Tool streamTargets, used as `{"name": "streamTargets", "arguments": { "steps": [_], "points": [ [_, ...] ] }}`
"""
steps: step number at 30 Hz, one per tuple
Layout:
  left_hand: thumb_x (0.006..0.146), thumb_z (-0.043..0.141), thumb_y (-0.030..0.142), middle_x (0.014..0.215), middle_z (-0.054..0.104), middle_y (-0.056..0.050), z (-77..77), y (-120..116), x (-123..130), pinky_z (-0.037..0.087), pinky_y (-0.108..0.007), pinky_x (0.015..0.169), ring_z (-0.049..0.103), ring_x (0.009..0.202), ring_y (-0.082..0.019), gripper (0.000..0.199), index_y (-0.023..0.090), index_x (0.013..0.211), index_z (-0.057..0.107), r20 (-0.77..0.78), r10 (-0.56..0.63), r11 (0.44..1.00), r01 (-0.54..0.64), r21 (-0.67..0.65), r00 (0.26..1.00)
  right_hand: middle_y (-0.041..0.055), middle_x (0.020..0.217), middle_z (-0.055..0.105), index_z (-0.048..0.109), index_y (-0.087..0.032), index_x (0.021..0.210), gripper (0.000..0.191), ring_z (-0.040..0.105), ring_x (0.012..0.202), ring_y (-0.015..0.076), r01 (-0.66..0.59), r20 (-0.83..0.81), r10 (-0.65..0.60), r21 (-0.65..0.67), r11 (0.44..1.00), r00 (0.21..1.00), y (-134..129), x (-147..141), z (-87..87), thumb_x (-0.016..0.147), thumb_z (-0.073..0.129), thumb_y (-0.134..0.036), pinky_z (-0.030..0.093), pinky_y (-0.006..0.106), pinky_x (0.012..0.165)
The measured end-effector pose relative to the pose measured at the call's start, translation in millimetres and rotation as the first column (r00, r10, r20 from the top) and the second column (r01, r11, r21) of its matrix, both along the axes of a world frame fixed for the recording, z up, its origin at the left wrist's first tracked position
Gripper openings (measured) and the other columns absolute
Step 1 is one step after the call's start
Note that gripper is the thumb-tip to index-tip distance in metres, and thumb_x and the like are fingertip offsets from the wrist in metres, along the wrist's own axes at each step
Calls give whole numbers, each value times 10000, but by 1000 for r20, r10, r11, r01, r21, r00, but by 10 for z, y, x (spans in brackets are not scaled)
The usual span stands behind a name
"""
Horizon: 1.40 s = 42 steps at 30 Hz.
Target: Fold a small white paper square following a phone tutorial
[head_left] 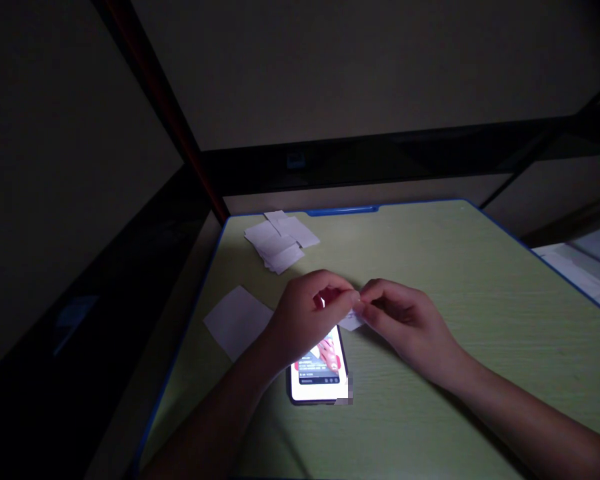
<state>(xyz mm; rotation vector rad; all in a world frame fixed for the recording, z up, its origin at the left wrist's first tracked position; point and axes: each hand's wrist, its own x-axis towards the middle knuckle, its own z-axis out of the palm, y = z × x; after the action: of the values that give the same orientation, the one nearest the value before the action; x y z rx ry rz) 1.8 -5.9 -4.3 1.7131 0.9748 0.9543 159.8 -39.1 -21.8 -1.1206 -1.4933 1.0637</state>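
My left hand (310,317) and my right hand (405,323) meet above the table, fingertips pinched together on a small piece of white paper (351,322). Part of that paper shows below the fingertips, with faint marks on it; the rest is hidden. Under my left hand lies a phone (320,373) with its screen lit, its upper part covered by the hand. A larger white sheet (237,321) rests to the left, partly behind my left wrist.
A loose pile of white paper pieces (279,240) lies near the far left corner of the green table (455,267), which has a blue edge. Behind it stands a wall with a dark band (405,157). White material (580,273) shows beyond the right edge.
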Motion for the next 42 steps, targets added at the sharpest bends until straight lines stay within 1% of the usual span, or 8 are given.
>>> {"name": "streamTargets", "arguments": {
  "steps": [8,17,23,28,33,38,40,42],
  "points": [
    [757,601,162,645,634,5,5,22,-31,391,-205,547,535,603,-90,85,136,682,630,-73,14,996,-7,90,997,-10,634,550,568,-166,704,161,486,588,109,-29,16,30,-49,998,999,21,-40,-19,801,599,-290,407,240,533],
    [744,642,219,695,671,-11,-39,27,-5,438,-207,574,576,638,-102,93,142,781,680,8,-24,997,25,-67,1000,-17,620,534,556,-175,675,174,470,574,106,-23,-49,19,-75,997,999,33,18,-12,781,615,-298,377,237,517],
    [764,591,213,606,600,8,-61,34,-12,418,-208,503,537,549,-93,91,135,738,630,-7,-23,998,23,-65,1000,-25,604,537,576,-172,695,171,463,539,95,12,-34,-15,-86,996,999,53,34,-16,797,616,-303,360,230,493],
    [777,558,205,618,592,8,-73,36,-2,429,-208,503,548,558,-96,93,144,717,594,-28,-3,998,1,-57,1000,-1,687,580,600,-180,811,109,518,612,119,38,-6,-38,14,999,999,41,21,-19,800,630,-284,429,256,551],
    [789,547,216,635,591,10,-100,40,5,446,-202,517,561,575,-94,103,153,708,552,-2,-6,998,5,-57,1000,16,760,599,588,-187,916,141,551,656,133,78,-14,-77,102,992,997,31,6,-2,793,635,-237,469,272,593],
    [819,508,237,582,518,52,-81,72,-29,405,-173,410,566,476,-81,105,179,735,482,73,106,990,-98,-104,992,12,742,579,578,-196,862,46,541,661,141,167,34,-174,140,976,984,53,53,-22,831,549,-213,441,274,578],
    [822,506,236,561,485,69,-65,95,-47,376,-164,381,548,430,-67,113,181,731,470,81,181,982,-175,-76,980,14,733,573,580,-199,789,90,542,676,151,123,116,-146,184,975,982,50,68,-38,825,508,-158,432,291,597],
    [818,509,227,561,481,73,-52,116,-62,353,-157,363,533,410,-55,118,179,718,468,94,245,969,-240,-61,965,25,745,572,590,-197,720,182,554,721,166,0,234,-56,232,973,971,26,59,-55,805,465,-96,435,313,639]
  ]
}}
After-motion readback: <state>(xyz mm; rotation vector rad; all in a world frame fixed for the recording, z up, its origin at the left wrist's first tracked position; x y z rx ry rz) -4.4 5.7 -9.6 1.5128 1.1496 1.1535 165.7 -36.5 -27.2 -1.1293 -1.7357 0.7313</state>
